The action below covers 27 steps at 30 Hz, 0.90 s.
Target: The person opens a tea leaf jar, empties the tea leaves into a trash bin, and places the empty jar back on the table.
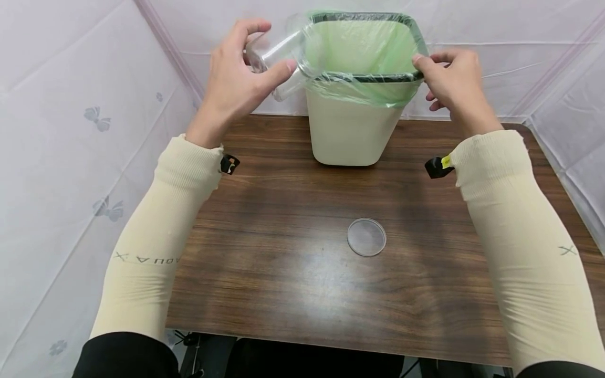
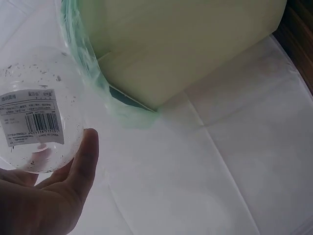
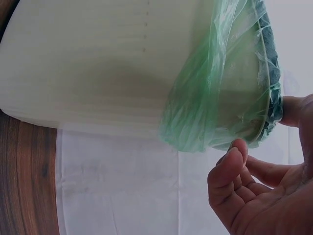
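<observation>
My left hand [image 1: 238, 79] grips a clear plastic jar [image 1: 283, 55], tilted with its mouth end at the left rim of a cream trash bin [image 1: 354, 126]. In the left wrist view, the jar's base [image 2: 73, 112] shows a white barcode label [image 2: 32, 117] and small dark specks. A thin green trash bag [image 1: 364, 44] lines the bin and folds over its dark rim. At the right rim corner, my right hand [image 1: 456, 81] pinches the edge with the bag between thumb and forefinger. The other fingers [image 3: 227, 174] are curled beside the bin.
A round clear lid [image 1: 366, 237] lies on the brown wood-grain table [image 1: 264, 252], right of the middle. White sheeting [image 1: 94, 63] hangs close behind the bin and along both sides. The table's front edge runs just before my body.
</observation>
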Each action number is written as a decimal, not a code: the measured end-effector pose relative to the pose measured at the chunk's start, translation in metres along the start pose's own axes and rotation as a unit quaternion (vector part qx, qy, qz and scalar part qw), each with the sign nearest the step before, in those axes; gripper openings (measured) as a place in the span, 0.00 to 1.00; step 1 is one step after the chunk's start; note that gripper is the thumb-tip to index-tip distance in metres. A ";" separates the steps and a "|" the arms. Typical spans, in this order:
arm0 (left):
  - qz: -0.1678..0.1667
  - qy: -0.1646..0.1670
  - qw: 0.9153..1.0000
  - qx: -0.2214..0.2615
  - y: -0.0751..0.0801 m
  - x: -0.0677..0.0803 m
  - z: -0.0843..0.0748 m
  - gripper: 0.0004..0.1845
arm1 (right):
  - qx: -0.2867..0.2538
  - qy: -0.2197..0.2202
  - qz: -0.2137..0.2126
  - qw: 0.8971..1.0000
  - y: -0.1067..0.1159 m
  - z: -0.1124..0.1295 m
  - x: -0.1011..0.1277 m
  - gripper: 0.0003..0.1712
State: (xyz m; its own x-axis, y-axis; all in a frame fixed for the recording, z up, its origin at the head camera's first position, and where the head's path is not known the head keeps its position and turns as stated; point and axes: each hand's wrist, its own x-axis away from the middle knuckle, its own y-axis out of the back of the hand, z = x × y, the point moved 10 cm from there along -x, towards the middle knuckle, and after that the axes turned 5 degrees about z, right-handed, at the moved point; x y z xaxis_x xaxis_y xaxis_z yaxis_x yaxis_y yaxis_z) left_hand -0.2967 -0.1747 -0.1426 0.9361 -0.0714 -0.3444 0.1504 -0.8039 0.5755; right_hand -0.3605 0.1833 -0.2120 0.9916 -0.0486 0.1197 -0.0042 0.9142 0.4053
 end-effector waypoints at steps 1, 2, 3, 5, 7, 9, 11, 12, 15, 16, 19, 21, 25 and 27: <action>0.006 0.002 1.000 -0.004 -0.001 0.001 0.002 0.40 | -0.002 0.003 0.000 1.000 0.000 0.000 0.000 0.38; 0.010 0.004 1.000 -0.006 -0.002 0.003 0.003 0.41 | -0.002 0.006 -0.001 1.000 -0.001 0.001 0.000 0.38; 0.014 0.005 1.000 -0.013 -0.003 0.004 0.004 0.42 | -0.004 0.008 -0.001 1.000 -0.001 0.001 0.000 0.38; 0.024 0.008 1.000 -0.017 -0.005 0.006 0.007 0.42 | -0.004 0.012 0.001 1.000 -0.003 0.001 0.001 0.39; 0.029 0.010 0.999 -0.019 -0.006 0.009 0.009 0.43 | -0.005 0.014 0.003 1.000 -0.003 0.001 0.002 0.39; 0.034 0.008 0.999 -0.017 -0.008 0.011 0.011 0.43 | -0.006 0.014 0.002 1.000 -0.004 0.001 0.003 0.39; 0.040 0.009 0.999 -0.011 -0.010 0.012 0.013 0.43 | -0.005 0.017 -0.001 1.000 -0.004 0.001 0.004 0.39; 0.043 0.007 0.999 -0.007 -0.011 0.013 0.014 0.43 | -0.004 0.019 -0.002 1.000 -0.004 0.001 0.004 0.39; 0.052 0.010 0.999 0.008 -0.013 0.016 0.017 0.44 | -0.004 0.024 -0.004 1.000 -0.006 0.001 0.006 0.39; 0.054 0.011 0.998 0.012 -0.013 0.018 0.018 0.44 | -0.003 0.026 -0.005 1.000 -0.006 0.001 0.006 0.39; 0.059 0.014 0.998 0.025 -0.015 0.021 0.021 0.45 | -0.001 0.027 -0.006 1.000 -0.007 0.000 0.006 0.39; 0.063 0.016 0.997 0.037 -0.016 0.023 0.023 0.45 | -0.002 0.026 -0.007 1.000 -0.007 -0.001 0.006 0.39; 0.071 0.017 0.996 0.054 -0.020 0.026 0.026 0.48 | -0.004 0.027 -0.011 1.000 -0.006 -0.001 0.007 0.40; 0.075 0.019 0.995 0.057 -0.023 0.027 0.027 0.49 | -0.005 0.028 -0.012 1.000 -0.007 -0.001 0.008 0.39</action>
State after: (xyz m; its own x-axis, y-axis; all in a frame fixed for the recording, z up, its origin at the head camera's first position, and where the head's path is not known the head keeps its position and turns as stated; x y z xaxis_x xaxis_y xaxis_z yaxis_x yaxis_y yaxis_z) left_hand -0.2833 -0.1740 -0.1850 0.9572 -0.1754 -0.2302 -0.0279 -0.8478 0.5296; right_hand -0.3528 0.1774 -0.2147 0.9970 -0.0488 0.0596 0.0211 0.9172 0.3980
